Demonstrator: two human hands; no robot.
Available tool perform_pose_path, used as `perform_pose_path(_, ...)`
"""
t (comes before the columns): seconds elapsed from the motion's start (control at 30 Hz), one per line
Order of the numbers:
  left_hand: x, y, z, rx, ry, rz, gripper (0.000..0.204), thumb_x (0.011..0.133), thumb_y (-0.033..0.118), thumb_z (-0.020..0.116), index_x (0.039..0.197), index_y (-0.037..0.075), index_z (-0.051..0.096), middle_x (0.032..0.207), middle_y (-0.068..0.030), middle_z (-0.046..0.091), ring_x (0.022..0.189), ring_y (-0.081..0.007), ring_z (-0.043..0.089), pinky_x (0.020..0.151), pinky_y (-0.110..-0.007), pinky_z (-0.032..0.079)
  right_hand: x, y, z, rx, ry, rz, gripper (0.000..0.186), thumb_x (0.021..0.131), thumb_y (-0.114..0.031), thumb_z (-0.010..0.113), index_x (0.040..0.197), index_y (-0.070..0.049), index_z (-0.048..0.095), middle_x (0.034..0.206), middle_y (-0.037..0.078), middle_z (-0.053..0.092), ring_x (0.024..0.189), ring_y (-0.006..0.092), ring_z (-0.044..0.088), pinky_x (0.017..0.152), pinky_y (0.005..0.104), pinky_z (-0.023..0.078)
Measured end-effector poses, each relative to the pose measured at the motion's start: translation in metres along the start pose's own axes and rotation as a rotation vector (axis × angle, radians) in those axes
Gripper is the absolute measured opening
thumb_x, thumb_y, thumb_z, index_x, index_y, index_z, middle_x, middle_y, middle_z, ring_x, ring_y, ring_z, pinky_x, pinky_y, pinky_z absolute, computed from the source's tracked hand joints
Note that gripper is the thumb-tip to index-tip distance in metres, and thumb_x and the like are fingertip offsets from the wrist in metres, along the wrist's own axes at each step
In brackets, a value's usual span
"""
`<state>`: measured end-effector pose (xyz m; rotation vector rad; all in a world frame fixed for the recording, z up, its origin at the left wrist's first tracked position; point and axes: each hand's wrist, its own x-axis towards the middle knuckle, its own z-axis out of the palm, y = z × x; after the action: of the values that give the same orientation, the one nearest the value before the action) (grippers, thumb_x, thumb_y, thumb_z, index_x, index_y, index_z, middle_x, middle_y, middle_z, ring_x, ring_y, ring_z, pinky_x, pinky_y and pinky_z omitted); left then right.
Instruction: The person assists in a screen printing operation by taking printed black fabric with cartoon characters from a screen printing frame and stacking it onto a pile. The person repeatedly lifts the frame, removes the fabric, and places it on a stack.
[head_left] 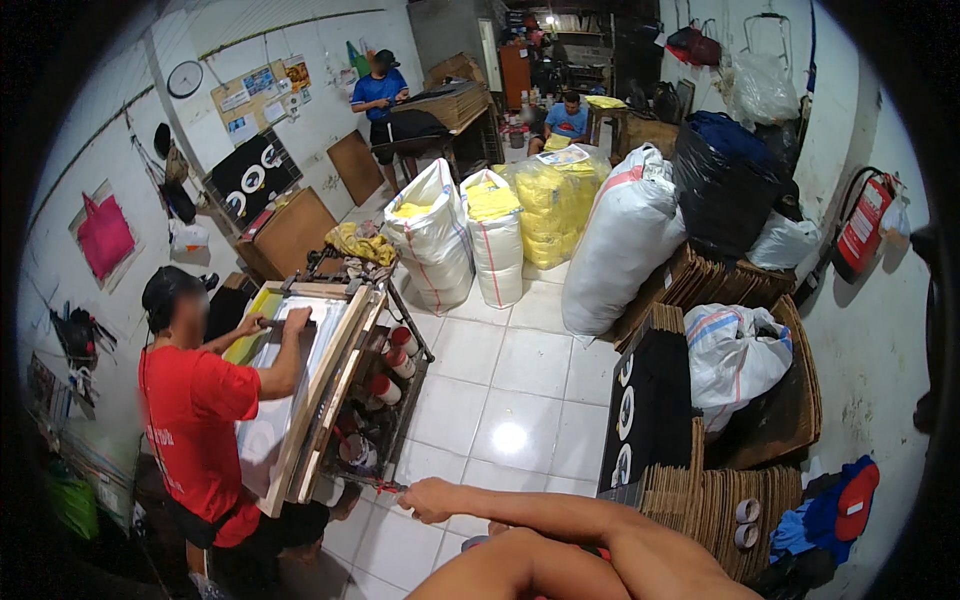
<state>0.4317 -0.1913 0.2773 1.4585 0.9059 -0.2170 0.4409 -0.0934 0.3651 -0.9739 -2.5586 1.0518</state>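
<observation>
A bare arm comes from the lower right, and my right hand is at its end, beside the lower corner of a metal rack. Its fingers are closed around something small; a thin red piece shows just past the fingertips. Below this arm, another bare bent limb fills the lower edge, and my left hand cannot be made out. On the left, a person in a red shirt presses a squeegee with both hands on a wooden-framed printing screen.
Red-and-white containers stand on the rack under the screen. White sacks and yellow bundles stand ahead on the tiled floor. Stacked cardboard boards and a black printed panel line the right. Two people work further back.
</observation>
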Motion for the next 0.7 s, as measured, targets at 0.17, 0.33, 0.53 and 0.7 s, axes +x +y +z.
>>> perform_pose_path(0.17, 0.008, 0.166, 0.084, 0.314, -0.523, 0.583, 0.049, 0.074, 0.052, 0.056, 0.081, 0.005, 0.065, 0.08, -0.0184, 0.062, 0.076, -0.0337, 0.059, 0.069, -0.043, 0.044, -0.03, 0.054, -0.019, -0.125, 0.004, 0.03, 0.019, 0.072, -0.017, 0.06, 0.084, -0.003, 0.057, 0.079, 0.018, 0.059, 0.078, 0.0361, 0.058, 0.066, 0.0453, 0.045)
perform_pose_path(0.33, 0.03, 0.171, 0.108, 0.812, -0.616, 0.35, 0.05, 0.073, 0.054, 0.055, 0.079, 0.005, 0.065, 0.078, -0.0185, 0.063, 0.074, -0.0342, 0.06, 0.067, -0.043, 0.045, -0.142, 0.148, -0.033, -0.088, 0.293, 0.418, 0.021, 0.074, -0.02, 0.056, 0.083, -0.001, 0.058, 0.075, 0.018, 0.06, 0.072, 0.0363, 0.057, 0.063, 0.0435, 0.044)
perform_pose_path(0.53, 0.072, -0.063, -0.054, -0.248, 0.106, -0.159, 0.034, 0.078, 0.032, 0.064, 0.087, -0.001, 0.059, 0.076, -0.0091, 0.061, 0.062, -0.0157, 0.058, 0.056, -0.027, 0.048, -0.3, 0.189, 0.129, 0.145, 0.845, 1.008, 0.024, 0.072, -0.021, 0.061, 0.085, -0.002, 0.064, 0.078, 0.017, 0.063, 0.073, 0.0265, 0.062, 0.065, 0.0358, 0.047)
perform_pose_path(0.7, 0.002, -0.228, -0.066, -0.806, 0.84, -0.457, 0.021, 0.078, 0.023, 0.061, 0.075, 0.004, 0.056, 0.062, -0.01, 0.058, 0.045, -0.0151, 0.052, 0.04, -0.027, 0.042, -0.387, 0.149, 0.337, 0.289, 0.325, 1.152, 0.029, 0.07, -0.028, 0.055, 0.072, -0.001, 0.063, 0.07, 0.02, 0.06, 0.067, 0.0328, 0.061, 0.06, 0.0427, 0.047)
